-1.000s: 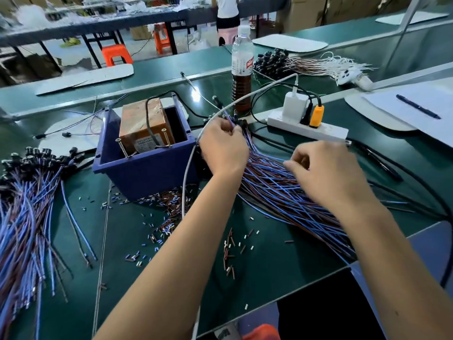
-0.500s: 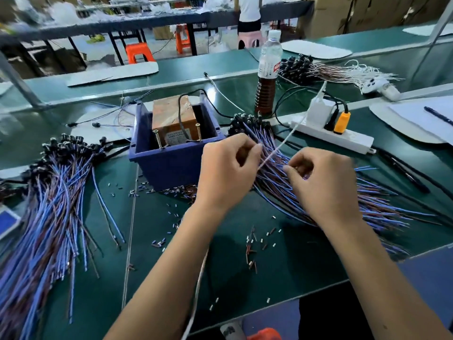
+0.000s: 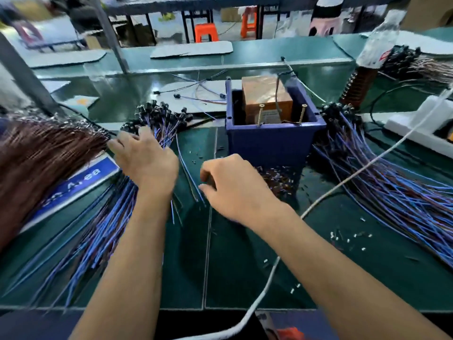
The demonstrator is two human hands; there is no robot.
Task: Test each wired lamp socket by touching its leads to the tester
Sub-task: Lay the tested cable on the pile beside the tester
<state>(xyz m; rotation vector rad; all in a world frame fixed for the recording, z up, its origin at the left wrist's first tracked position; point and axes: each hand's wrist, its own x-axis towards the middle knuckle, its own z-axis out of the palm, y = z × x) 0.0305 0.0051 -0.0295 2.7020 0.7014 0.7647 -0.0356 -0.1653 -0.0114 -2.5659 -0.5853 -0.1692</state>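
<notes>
Hands hovered low over the green bench [image 3: 245, 278], both forearms stretched forward! Left hand [image 3: 147, 159] lay palm-down, fingers spread and relaxed on the left bundle of wired sockets [image 3: 103, 231], gripping nothing visible. Right hand [image 3: 231, 186] hung loosely curled beside thin blue leads [image 3: 190, 177]; whether it pinched one, I couldn't tell. Tester [image 3: 268, 104], a taped brown block with brass screws, sat in a blue plastic box [image 3: 269, 143] just beyond.
</notes>
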